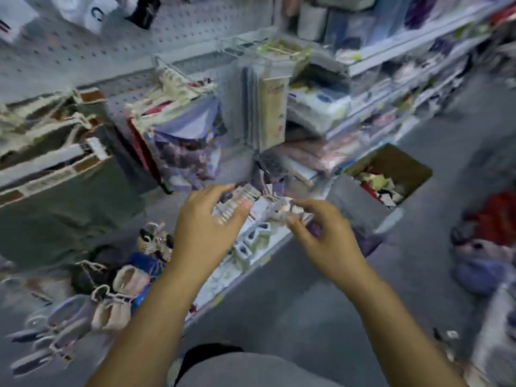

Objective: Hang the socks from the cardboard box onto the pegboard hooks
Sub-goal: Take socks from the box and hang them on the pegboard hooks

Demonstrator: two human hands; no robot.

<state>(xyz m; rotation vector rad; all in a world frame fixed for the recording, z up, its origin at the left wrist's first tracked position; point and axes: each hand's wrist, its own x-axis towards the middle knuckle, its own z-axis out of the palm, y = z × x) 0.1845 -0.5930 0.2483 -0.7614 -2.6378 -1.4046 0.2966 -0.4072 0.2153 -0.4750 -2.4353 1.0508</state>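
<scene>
The frame is blurred by motion. My left hand (206, 219) grips a packet of socks (237, 202) with a card label, thumb on its front. My right hand (321, 233) pinches another small pale sock bundle (282, 212) between thumb and fingers, close beside the left one. Both hands are in front of the lowest shelf. The open cardboard box (413, 166) stands on the floor to the right, with mixed red and pale socks inside. The grey pegboard (83, 51) rises at the upper left, with hooks (167, 65) carrying hanging packets.
Sock and garment packs (181, 141) hang from the pegboard at left and centre. Small hangers with items (111, 303) hang at the lower left. Shelves of packaged goods (377, 93) run back on the right. A pile of red and purple goods (485, 247) lies on the grey floor.
</scene>
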